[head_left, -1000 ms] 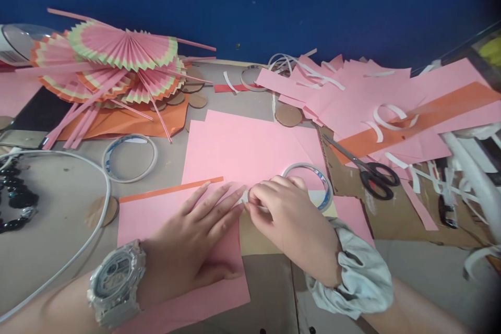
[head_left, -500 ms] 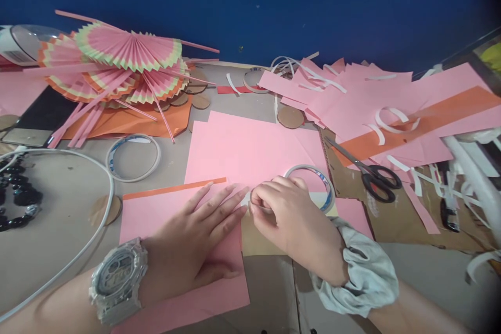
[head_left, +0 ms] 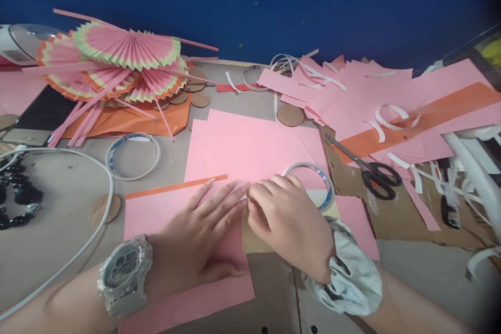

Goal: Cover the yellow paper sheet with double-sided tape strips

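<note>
My left hand (head_left: 203,235) lies flat, fingers stretched, on a pink paper sheet (head_left: 151,219) with a narrow orange strip (head_left: 176,187) along its far edge. Fingers curled in a pinch, my right hand (head_left: 287,224) is close to the left fingertips at the sheet's right side. What it holds, if anything, is hidden. A roll of tape (head_left: 329,195) with a blue-printed core shows just behind the right hand. Under and around it are a tan piece (head_left: 256,237) and pink paper (head_left: 358,219). More pink sheets (head_left: 250,146) lie beyond both hands.
Pleated paper fans (head_left: 129,52) are piled at the far left. Another tape roll (head_left: 158,159) lies nearer. Scissors (head_left: 378,175) rest on cardboard (head_left: 352,193) at right, beside heaped pink paper (head_left: 352,99) and white strips. A white cable (head_left: 111,182) and black beads (head_left: 23,193) are at left.
My left hand and the pink sheet under it have shifted slightly to the right. My right hand has moved slightly left, closer to the left fingertips, still curled.
</note>
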Available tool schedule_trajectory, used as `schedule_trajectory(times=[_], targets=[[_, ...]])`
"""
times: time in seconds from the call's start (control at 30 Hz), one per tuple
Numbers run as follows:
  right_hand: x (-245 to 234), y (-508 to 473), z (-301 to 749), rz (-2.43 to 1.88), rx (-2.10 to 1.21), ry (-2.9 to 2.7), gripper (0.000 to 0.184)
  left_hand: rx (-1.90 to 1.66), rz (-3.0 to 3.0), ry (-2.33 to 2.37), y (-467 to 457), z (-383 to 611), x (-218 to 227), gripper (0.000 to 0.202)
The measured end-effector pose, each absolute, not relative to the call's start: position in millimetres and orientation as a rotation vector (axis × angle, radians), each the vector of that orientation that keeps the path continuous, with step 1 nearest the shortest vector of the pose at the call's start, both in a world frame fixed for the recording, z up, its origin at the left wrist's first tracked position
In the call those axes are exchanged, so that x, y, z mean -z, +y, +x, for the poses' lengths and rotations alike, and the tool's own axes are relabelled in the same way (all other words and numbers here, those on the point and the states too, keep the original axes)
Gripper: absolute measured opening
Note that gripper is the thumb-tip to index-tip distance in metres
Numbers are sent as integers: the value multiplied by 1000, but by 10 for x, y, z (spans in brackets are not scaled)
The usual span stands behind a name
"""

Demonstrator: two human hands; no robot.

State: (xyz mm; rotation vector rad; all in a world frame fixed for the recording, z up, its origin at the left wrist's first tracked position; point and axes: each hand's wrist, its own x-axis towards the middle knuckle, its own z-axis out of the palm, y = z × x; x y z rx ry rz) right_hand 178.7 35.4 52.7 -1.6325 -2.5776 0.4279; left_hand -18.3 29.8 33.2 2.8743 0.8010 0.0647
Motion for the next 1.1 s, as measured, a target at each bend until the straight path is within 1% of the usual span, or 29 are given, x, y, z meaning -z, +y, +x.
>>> schedule_trajectory(times=[0.17, 0.33, 0.47, 0.6, 0.77, 0.83, 0.87, 0.97, 1.1], targets=[[-559, 339, 1815, -1608, -447, -2605, 24, -46, 2851, 824, 313, -154, -347, 89], [-639, 319, 1810, -1668, -441, -2549, 28, -19, 2863, 856, 291, -158, -377, 87], [-730, 325, 1821, -1730, -564, -2529, 32, 20, 2849, 862, 291, -147, -383, 88], [-811, 329, 1877, -1736, -708, -2496, 31, 24, 2837, 858, 296, -138, -373, 88], [-834, 315, 1923, -1693, -781, -2437, 32, 29, 2831, 852, 291, -150, -379, 88], [-818, 312, 1931, -1694, -775, -2411, 29, 28, 2832, 844, 298, -153, -387, 87], [-808, 311, 1936, -1695, -752, -2400, 31, 22, 2834, 841, 304, -154, -390, 87], [-779, 299, 1962, -1704, -648, -2365, 45, 18, 2843, 827, 314, -154, -388, 86], [-779, 257, 2040, -1699, -620, -2304, 42, 2, 2856, 821, 307, -158, -374, 87]])
